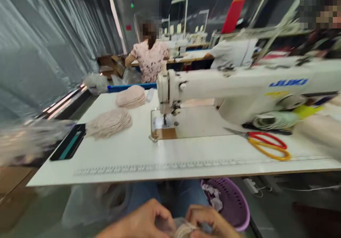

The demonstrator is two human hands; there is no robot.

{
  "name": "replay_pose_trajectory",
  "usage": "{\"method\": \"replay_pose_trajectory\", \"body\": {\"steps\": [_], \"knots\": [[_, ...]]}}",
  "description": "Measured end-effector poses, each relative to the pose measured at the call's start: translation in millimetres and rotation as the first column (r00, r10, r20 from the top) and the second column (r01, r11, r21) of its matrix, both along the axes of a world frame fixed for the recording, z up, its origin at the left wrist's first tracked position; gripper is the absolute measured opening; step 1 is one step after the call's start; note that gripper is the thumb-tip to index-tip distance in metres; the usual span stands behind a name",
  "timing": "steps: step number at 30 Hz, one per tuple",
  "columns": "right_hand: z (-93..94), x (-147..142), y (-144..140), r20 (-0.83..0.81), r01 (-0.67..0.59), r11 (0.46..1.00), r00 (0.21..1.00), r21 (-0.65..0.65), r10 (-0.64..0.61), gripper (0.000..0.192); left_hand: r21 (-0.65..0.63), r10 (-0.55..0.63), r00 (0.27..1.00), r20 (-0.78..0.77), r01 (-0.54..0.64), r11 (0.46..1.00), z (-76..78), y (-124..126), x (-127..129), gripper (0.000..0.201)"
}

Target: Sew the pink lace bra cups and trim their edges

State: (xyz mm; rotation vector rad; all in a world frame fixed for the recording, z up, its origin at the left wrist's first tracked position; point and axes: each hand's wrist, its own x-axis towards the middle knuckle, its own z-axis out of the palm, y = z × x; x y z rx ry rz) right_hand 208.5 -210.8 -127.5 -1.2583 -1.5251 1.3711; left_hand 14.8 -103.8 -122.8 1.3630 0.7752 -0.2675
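At the bottom edge, over my lap, my left hand point(147, 217) and my right hand point(210, 221) are closed on a pale beige bundle of cloth point(184, 230). Its lower part is cut off by the picture's edge, and blur hides its details. Both hands are below the front edge of the white sewing table point(133, 156). On the table's left stand two stacks of beige cloth pieces, a nearer stack point(109, 122) and a farther stack point(130, 96). A white sewing machine point(197, 85) spans the middle and right, its needle area apart from my hands.
Scissors point(262, 142) with red and yellow handles lie at right. A black-and-teal case point(69, 142) rests at the left edge. Ruler markings point(160, 166) run along the front. A purple basket point(237, 202) with white scraps stands below. Another person point(150, 57) sits ahead.
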Motion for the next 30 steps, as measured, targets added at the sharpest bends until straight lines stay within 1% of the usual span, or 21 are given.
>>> {"method": "replay_pose_trajectory", "body": {"steps": [1, 2, 5, 9, 11, 14, 19, 24, 27, 30], "knots": [[-5.2, -0.8, -0.4, -0.041, 0.018, 0.999, 0.999, -0.039, -0.020, 0.031, 0.006, 0.016, 0.999, 0.040, -0.017, 1.000, -3.0, 1.0, -0.8, 0.034], [-9.4, -1.1, -1.0, -0.080, 0.018, 0.997, 0.996, -0.077, -0.024, 0.035, -0.027, 0.016, 0.998, 0.059, -0.015, 1.000, -5.2, 1.7, -1.0, 0.032], [-15.0, -0.2, -3.7, -0.153, 0.003, 0.989, 0.988, -0.146, -0.025, 0.040, -0.074, 0.021, 0.996, 0.084, -0.015, 0.997, -6.7, 0.1, 1.0, 0.033], [-15.8, 1.3, -7.3, -0.157, -0.010, 0.986, 0.987, -0.168, -0.017, 0.040, -0.155, 0.041, 0.994, 0.103, -0.025, 0.988, -5.4, -6.4, 2.8, 0.041], [-16.8, 1.7, -8.1, -0.151, -0.022, 0.984, 0.989, -0.175, -0.005, 0.042, -0.170, 0.045, 0.992, 0.119, -0.024, 0.985, -6.3, -8.1, 2.6, 0.041], [-17.3, 1.0, -8.2, -0.152, -0.061, 0.977, 0.988, -0.203, 0.030, 0.042, -0.124, 0.007, 0.991, 0.137, 0.010, 0.992, -7.2, -8.7, 1.7, 0.034], [-17.9, -2.8, -6.8, -0.149, -0.099, 0.957, 0.987, -0.273, 0.060, 0.034, -0.032, -0.041, 0.988, 0.146, 0.046, 0.998, -4.0, -9.8, 0.6, 0.024], [-27.1, -6.1, -5.1, -0.162, -0.092, 0.946, 0.986, -0.312, 0.043, 0.031, 0.006, -0.063, 0.987, 0.146, 0.063, 0.998, -0.5, -11.0, 1.2, 0.028], [-31.1, -7.9, -4.3, -0.199, -0.104, 0.936, 0.979, -0.336, 0.037, 0.033, 0.011, -0.072, 0.986, 0.149, 0.071, 0.997, 0.2, -9.7, 0.1, 0.034], [-32.8, -8.9, -3.5, -0.252, -0.127, 0.926, 0.967, -0.356, 0.036, 0.036, 0.007, -0.109, 0.984, 0.143, 0.109, 0.994, 1.5, -6.6, -3.5, 0.038]]}}
